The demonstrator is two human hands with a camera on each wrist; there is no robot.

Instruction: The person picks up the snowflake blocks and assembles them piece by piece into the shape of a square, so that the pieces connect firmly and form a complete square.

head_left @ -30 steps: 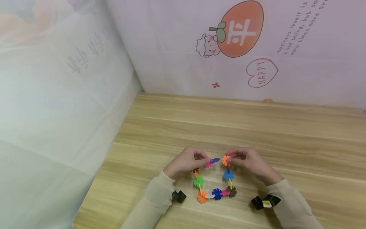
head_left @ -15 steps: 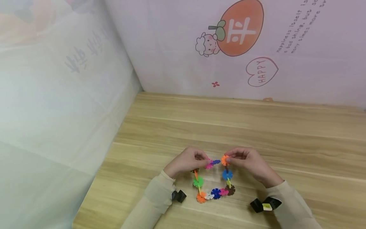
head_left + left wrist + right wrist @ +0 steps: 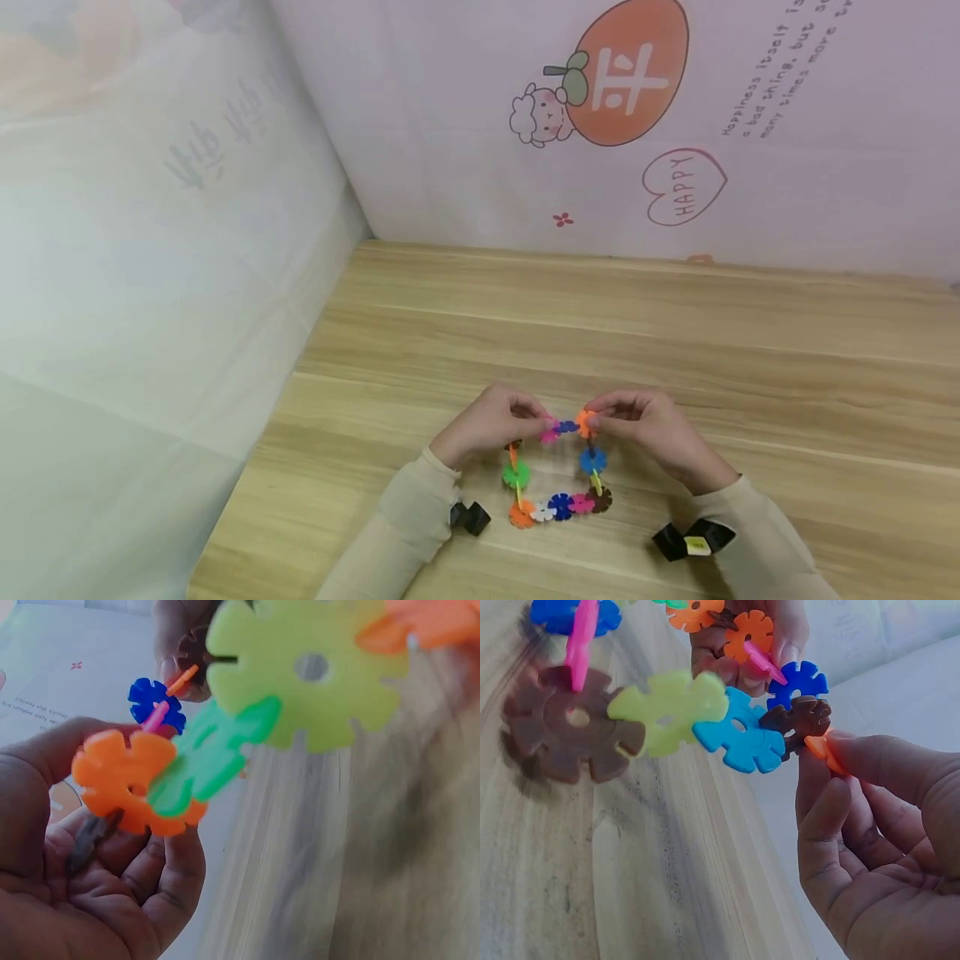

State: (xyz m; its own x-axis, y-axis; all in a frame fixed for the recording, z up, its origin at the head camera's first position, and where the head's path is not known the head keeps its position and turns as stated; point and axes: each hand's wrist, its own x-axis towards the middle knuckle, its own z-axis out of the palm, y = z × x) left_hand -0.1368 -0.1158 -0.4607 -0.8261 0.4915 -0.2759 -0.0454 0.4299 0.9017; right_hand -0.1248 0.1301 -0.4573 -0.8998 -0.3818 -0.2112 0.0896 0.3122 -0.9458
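Observation:
Slotted plastic snowflake discs are linked in a many-coloured chain bent into a rough ring; its blue disc [image 3: 592, 461] and green disc [image 3: 516, 475] lie on opposite sides. My left hand [image 3: 487, 422] pinches the pink disc [image 3: 550, 430] at one end, with a dark blue disc [image 3: 142, 694] joined to it. Between thumb and fingertips, my right hand [image 3: 654, 427] pinches the orange disc [image 3: 820, 750] at the other end. The dark blue and orange discs appear to meet edge to edge; whether their slots interlock I cannot tell. Fingers partly cover both pinched discs.
Beneath everything is a wood-grain table [image 3: 420, 333]. A printed pale cloth [image 3: 450, 150] hangs behind its far edge, and another white cloth [image 3: 187, 333] borders the left side. Black wrist devices [image 3: 690, 542] sit at both sleeves.
My right hand has moved slightly left with the orange disc, closing the gap to the dark blue disc. The chain's near part has shifted a little left. My left hand has hardly moved.

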